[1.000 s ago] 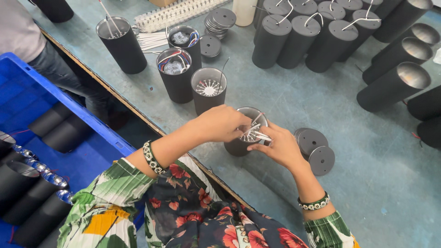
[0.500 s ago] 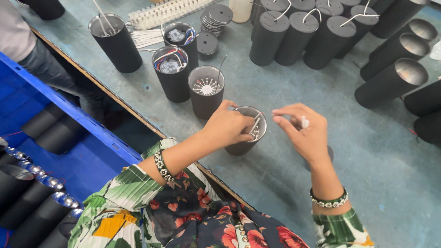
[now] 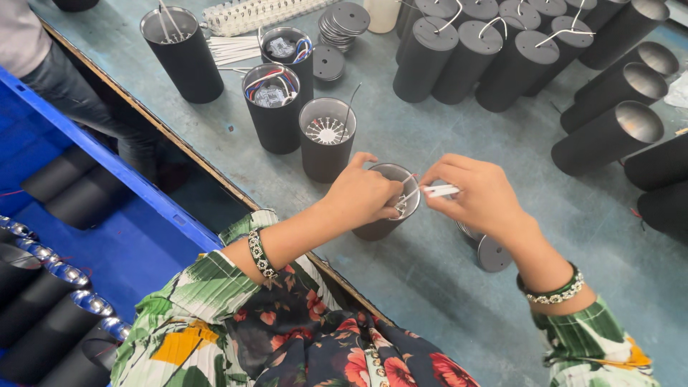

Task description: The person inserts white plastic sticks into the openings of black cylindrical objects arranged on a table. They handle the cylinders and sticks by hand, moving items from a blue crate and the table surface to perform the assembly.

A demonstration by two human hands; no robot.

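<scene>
My left hand (image 3: 365,193) grips the rim of a black open-topped cylinder (image 3: 382,215) standing near the front edge of the grey-green worktable (image 3: 430,287). My right hand (image 3: 480,195) is just to its right, pinching a small white connector (image 3: 441,190) on thin white wires that run into the cylinder's mouth. Two flat black round caps (image 3: 491,251) lie on the table under my right wrist, partly hidden by it.
Three open black cylinders (image 3: 326,140) with wiring or finned inserts stand behind. Many capped black cylinders (image 3: 466,54) crowd the back; open ones (image 3: 609,136) lie at right. A stack of caps (image 3: 344,21) and white strips (image 3: 236,49) are at back. A blue crate (image 3: 107,229) of cylinders is at left, a person's leg (image 3: 64,79) beside it.
My right hand lifted away to the right with the white connector, then came back down close to the cylinder's rim. My left hand stayed on the cylinder.
</scene>
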